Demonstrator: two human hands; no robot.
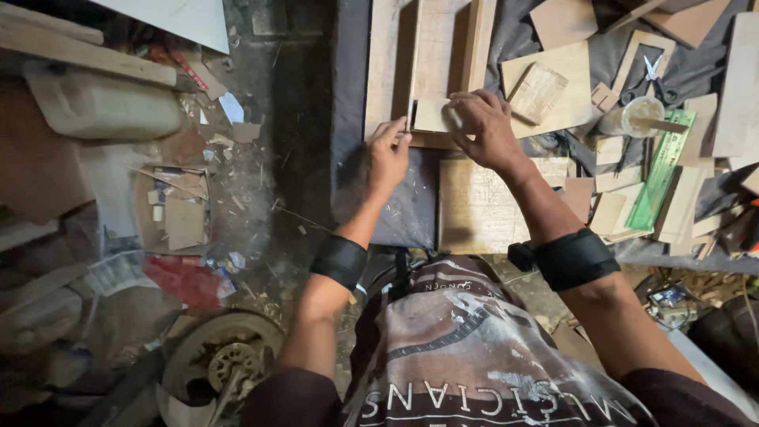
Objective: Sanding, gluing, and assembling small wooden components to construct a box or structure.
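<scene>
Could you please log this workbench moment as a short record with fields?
Setting: dark cloth-covered workbench strewn with wood offcuts
Left hand: fingertips on the edge of a pale wooden frame
Right hand: pressing a small pale rectangular wooden piece against the frame
Nearby: green flat ruler, silver scissors, clear round plastic cup
Floor: white plastic jerrycan

I see my left hand (387, 156) left of the small wooden piece (432, 115); my right hand (489, 126) on it; the ruler (662, 169) lies well right; the scissors (653, 75) behind that.
</scene>
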